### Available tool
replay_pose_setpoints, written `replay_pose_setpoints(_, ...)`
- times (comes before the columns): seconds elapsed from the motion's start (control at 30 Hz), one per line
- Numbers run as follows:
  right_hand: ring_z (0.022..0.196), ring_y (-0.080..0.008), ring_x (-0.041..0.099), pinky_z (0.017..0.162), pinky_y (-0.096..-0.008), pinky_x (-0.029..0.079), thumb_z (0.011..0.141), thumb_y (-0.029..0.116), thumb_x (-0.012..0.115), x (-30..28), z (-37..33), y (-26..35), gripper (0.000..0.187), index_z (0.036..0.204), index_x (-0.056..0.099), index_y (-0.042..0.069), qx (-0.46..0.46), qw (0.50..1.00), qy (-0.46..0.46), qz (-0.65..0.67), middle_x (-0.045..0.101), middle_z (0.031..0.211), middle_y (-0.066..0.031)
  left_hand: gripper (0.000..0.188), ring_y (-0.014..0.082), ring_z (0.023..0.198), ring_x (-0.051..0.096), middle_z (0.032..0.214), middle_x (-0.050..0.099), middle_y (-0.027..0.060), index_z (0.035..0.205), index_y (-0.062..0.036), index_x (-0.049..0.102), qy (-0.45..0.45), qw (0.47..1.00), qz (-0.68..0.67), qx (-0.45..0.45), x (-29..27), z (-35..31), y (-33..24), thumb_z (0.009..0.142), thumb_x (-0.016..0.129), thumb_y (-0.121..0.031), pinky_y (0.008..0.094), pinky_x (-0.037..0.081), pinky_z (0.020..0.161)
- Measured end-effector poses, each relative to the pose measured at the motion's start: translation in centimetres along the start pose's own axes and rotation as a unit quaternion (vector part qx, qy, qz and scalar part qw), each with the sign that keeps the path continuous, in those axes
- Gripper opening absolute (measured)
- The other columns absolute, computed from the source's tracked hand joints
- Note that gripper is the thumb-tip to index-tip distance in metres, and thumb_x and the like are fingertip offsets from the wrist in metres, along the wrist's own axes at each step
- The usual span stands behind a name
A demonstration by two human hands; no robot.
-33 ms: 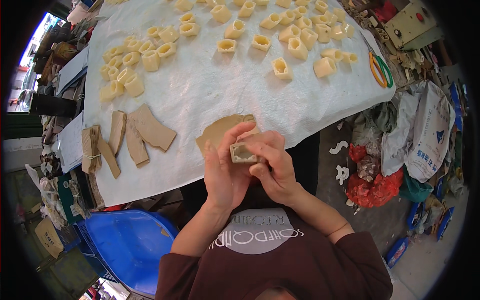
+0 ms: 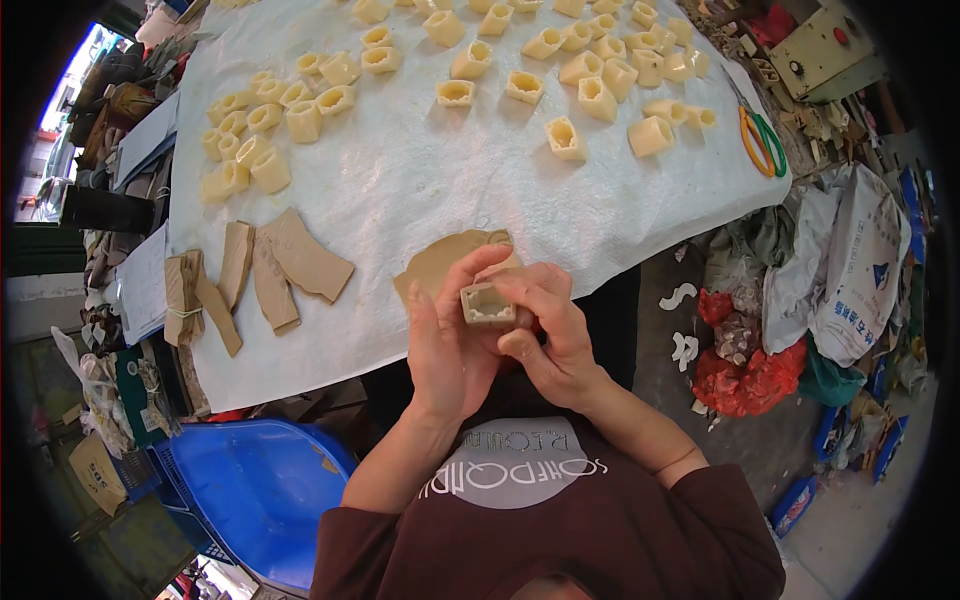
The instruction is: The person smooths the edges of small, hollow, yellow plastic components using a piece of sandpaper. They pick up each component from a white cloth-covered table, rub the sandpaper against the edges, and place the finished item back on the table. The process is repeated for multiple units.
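Close in front of me, over the near edge of the covered table, I hold a small greyish hollow mould-like block (image 2: 489, 312) with a jagged inner rim, its opening facing up. My left hand (image 2: 445, 355) cups it from the left, thumb raised and fingers curled behind it. At its right side, my right hand (image 2: 556, 330) grips it with bent fingers and thumb. The parts of the fingers behind the block are hidden. Just beyond my hands lies a flat tan sheet (image 2: 450, 258), partly covered by the left fingers.
Several pale yellow hollow blocks (image 2: 304, 122) stand across the far half of the white table cover (image 2: 400, 190). Tan strips (image 2: 270, 280) lie at the left, scissors (image 2: 762, 142) at the right edge. A blue plastic chair (image 2: 255, 490) is lower left; bags (image 2: 745, 375) sit on the floor at right.
The block has tipped slightly in my fingers, showing a little more of its near wall. My hands have otherwise hardly moved.
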State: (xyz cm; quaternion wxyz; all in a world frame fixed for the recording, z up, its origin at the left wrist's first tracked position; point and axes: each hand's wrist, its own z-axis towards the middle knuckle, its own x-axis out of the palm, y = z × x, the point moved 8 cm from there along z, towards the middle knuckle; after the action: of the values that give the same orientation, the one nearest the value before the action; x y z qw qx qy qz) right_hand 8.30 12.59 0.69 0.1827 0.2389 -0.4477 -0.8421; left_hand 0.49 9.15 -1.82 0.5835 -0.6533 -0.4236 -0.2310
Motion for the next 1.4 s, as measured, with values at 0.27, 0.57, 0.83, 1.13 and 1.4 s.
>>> replay_pose_setpoints(0.27, 0.094, -0.0285, 0.05, 0.083, -0.0366, 0.039, 0.059, 0.009, 0.072, -0.2, 2.8, 2.9, 0.055, 0.111, 0.053, 0.006, -0.057, 0.967, 0.103, -0.225, 0.052, 0.106, -0.0107, 0.055, 0.0172, 0.087, 0.047, 0.116, 0.037, 0.0103, 0.132, -0.001, 0.024, 0.007, 0.917, 0.391, 0.077, 0.9, -0.7, -2.6, 0.092, 0.039, -0.036, 0.0274, 0.045, 0.07)
replay_pose_setpoints(0.57, 0.102, -0.018, 0.048, 0.09, -0.0289, 0.036, 0.076, 0.01, 0.067, -1.1, 0.6, -1.9, 0.044, 0.115, 0.05, 0.0, 0.19, 0.965, -0.02, 0.182, 0.051, 0.109, -0.0096, 0.062, 0.0212, 0.116, 0.039, 0.127, 0.037, 0.0145, 0.136, -0.0005, 0.018, 0.018, 0.915, 0.363, 0.178, 1.4, -0.8, -1.3, 0.092, 0.038, -0.039, 0.0343, 0.03, 0.098)
replay_pose_setpoints(0.83, 0.099, -0.0159, 0.046, 0.088, -0.0315, 0.035, 0.081, 0.007, 0.061, -0.6, -0.9, -2.5, 0.029, 0.108, 0.049, 0.003, 0.301, 0.888, -0.056, 0.343, 0.05, 0.102, -0.0092, 0.041, 0.0186, 0.098, 0.048, 0.112, 0.045, 0.0119, 0.124, -0.0046, 0.033, 0.015, 0.976, 0.203, 0.071, 0.5, -0.6, 0.2, 0.086, 0.039, -0.018, 0.0318, 0.043, 0.083)
replay_pose_setpoints(1.13, 0.1, -0.018, 0.045, 0.089, -0.032, 0.034, 0.082, 0.002, 0.056, -0.1, -0.7, -2.6, 0.02, 0.102, 0.049, 0.003, 0.207, 0.898, -0.063, 0.384, 0.05, 0.102, -0.0098, 0.036, 0.0202, 0.097, 0.05, 0.112, 0.047, 0.0119, 0.114, -0.0062, 0.041, 0.025, 0.995, 0.096, 0.003, -0.3, -0.3, 0.4, 0.09, 0.038, -0.034, 0.0311, 0.046, 0.074)
replay_pose_setpoints(1.4, 0.101, -0.0217, 0.047, 0.087, -0.0321, 0.036, 0.085, 0.003, 0.052, -0.1, -0.2, -0.5, 0.018, 0.103, 0.048, 0.001, 0.08, 0.972, -0.059, 0.212, 0.05, 0.102, -0.0121, 0.037, 0.0182, 0.088, 0.053, 0.103, 0.051, 0.0139, 0.106, 0.0, 0.045, -0.032, 0.925, 0.315, 0.21, 0.3, -1.3, -1.2, 0.093, 0.031, -0.033, 0.029, 0.045, 0.076)
